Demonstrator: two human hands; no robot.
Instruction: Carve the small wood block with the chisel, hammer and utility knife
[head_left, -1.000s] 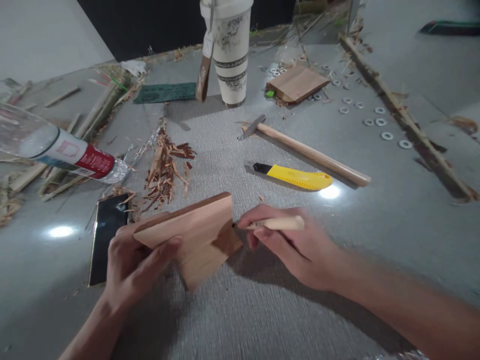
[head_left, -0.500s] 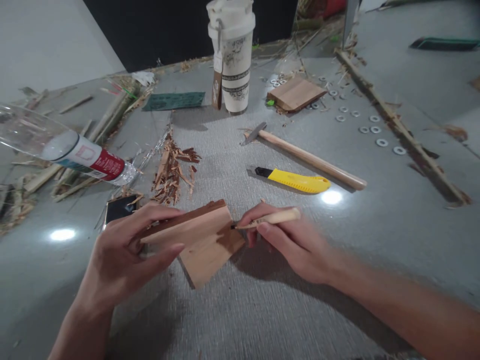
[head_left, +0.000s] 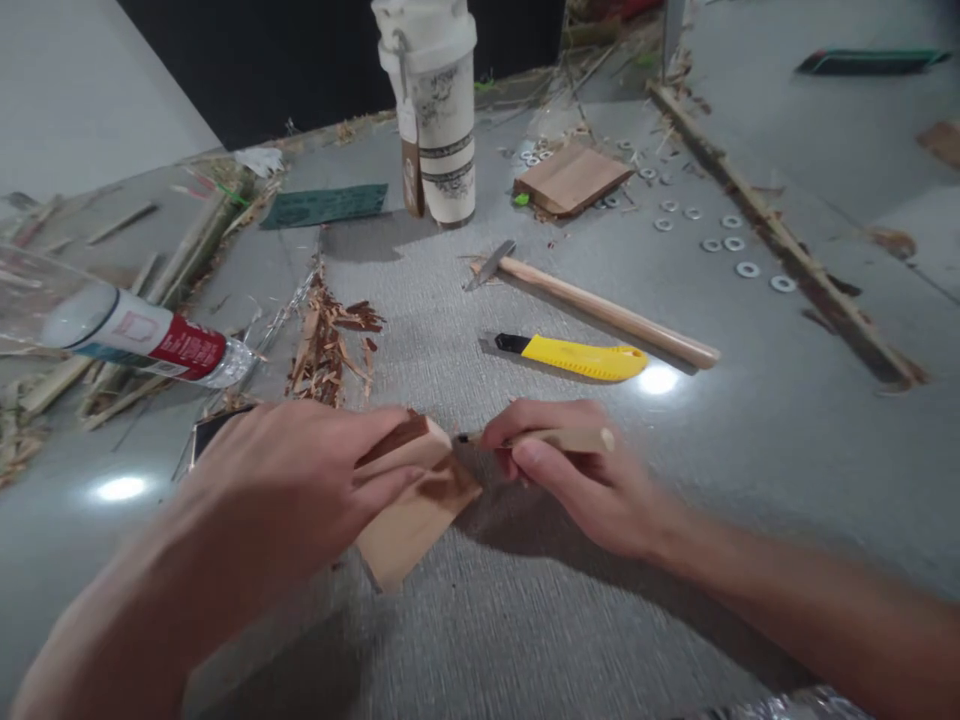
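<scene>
Grey tabletop point(head_left: 427, 345): I see left hand point(head_left: 304, 470) gripping tan wooden block point(head_left: 414, 525), left of slender pale tool point(head_left: 581, 440) right hand point(head_left: 574, 480) pinches.

On the grey worktop point(head_left: 431, 335) lie a hammer point(head_left: 607, 312), a yellow cutter point(head_left: 581, 358), washers point(head_left: 756, 270) and reddish shavings point(head_left: 321, 345); a white cup point(head_left: 448, 110) stands.

The left hand point(head_left: 300, 470) grips a piece of wood point(head_left: 420, 518), thumb on its near face. The right hand point(head_left: 585, 470) holds a pale-handled tool point(head_left: 574, 440), dark tip just beside the wood's right end; contact cannot be told. Beyond lie a yellow knife point(head_left: 581, 358) and, behind it, a hammer point(head_left: 607, 308). Further back, a white cup point(head_left: 450, 115) stands upright, a wooden block point(head_left: 585, 175) and scattered washers point(head_left: 733, 243) to its right. At left, a bottle's point(head_left: 180, 345) neck points towards reddish shavings point(head_left: 324, 340).
</scene>
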